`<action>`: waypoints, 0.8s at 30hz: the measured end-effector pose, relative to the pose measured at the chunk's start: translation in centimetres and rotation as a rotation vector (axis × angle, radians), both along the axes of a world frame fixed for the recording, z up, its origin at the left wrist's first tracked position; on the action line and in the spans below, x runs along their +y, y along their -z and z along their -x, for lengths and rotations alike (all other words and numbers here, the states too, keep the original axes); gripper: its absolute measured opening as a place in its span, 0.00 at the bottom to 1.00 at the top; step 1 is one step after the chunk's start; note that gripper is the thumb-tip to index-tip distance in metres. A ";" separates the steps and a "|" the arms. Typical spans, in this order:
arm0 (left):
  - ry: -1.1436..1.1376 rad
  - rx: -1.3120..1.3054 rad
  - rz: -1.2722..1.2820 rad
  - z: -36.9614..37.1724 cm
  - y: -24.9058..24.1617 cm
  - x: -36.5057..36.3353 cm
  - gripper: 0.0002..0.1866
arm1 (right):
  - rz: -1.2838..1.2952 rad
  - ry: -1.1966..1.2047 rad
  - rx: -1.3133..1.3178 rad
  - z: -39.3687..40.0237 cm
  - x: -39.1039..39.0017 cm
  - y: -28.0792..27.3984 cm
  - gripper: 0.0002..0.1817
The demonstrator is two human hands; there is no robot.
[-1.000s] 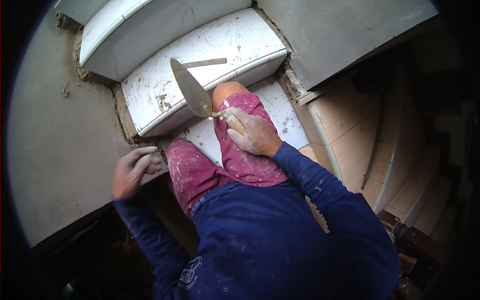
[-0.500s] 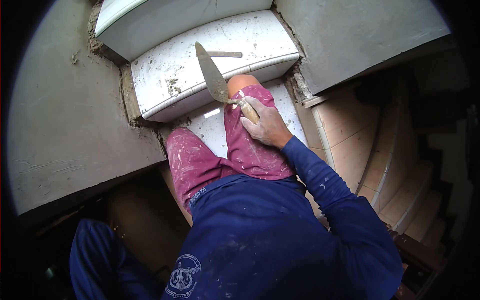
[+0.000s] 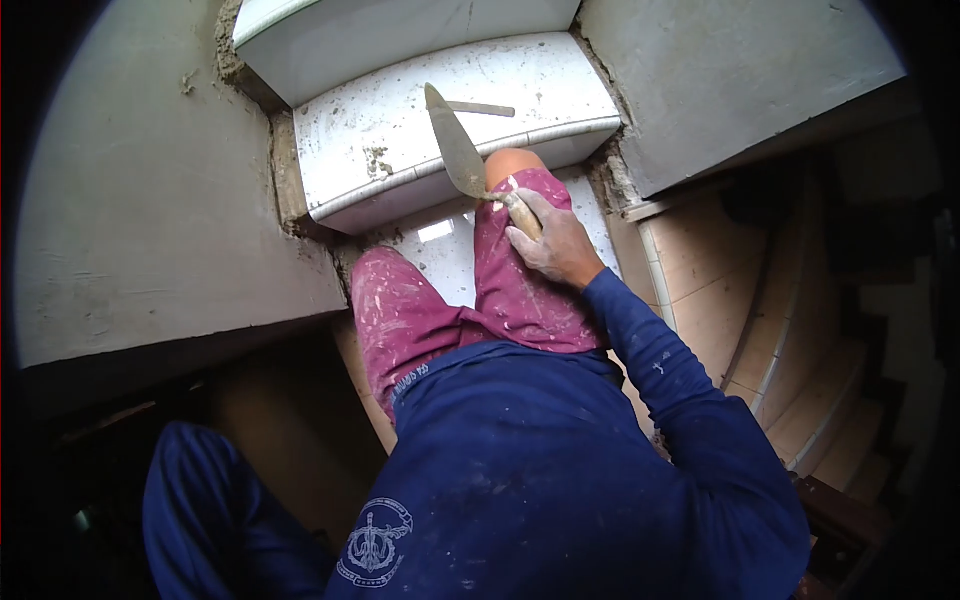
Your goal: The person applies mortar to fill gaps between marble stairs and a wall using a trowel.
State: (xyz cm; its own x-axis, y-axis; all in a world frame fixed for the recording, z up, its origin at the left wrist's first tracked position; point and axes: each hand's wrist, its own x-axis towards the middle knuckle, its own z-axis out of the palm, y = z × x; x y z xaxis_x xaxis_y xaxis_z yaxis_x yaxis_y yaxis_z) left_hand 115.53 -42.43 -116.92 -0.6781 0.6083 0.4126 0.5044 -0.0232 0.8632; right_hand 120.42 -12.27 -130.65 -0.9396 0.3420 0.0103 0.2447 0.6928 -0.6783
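My right hand (image 3: 556, 240) rests on my right thigh, its fingers closed round the wooden handle (image 3: 523, 217) of a pointed trowel (image 3: 455, 150). The trowel's grey blade points up and to the left, past my bare knee, across the front edge of a white tiled step (image 3: 400, 115). Behind the blade lies a narrow flat strip (image 3: 482, 109) on that step; part of it is hidden by the trowel. My left hand is out of sight; only the blue left sleeve (image 3: 205, 500) shows at the lower left.
Crumbs of mortar (image 3: 377, 160) dot the step. Grey plastered walls (image 3: 150, 200) flank it, with rough broken edges along the joints. Another white step (image 3: 400, 50) rises beyond. Tan tiled stairs (image 3: 700, 260) curve down at the right, and a dark gap lies at the lower left.
The view has shifted slightly, so the steps and walls sit further right. My right hand stays on the thigh, still holding the trowel.
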 end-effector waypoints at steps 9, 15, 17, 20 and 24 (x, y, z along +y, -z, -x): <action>-0.002 -0.064 0.018 -0.8 1.0 -0.5 0.12 | 0.001 0.004 -0.019 0.0 -1.0 -0.2 0.27; -0.017 -0.087 0.019 -1.0 1.5 -0.8 0.11 | -0.075 -0.006 -0.008 -0.1 -0.6 0.1 0.25; -0.017 -0.088 0.023 -1.1 1.6 -0.8 0.11 | -0.067 -0.010 0.003 -0.4 -0.6 0.0 0.25; -0.015 -0.092 0.021 -1.4 1.5 -0.9 0.11 | -0.074 -0.021 0.071 0.1 -0.7 0.6 0.25; -0.026 -0.097 0.027 -1.7 1.8 -1.0 0.11 | -0.072 -0.014 0.071 0.2 -1.0 0.9 0.25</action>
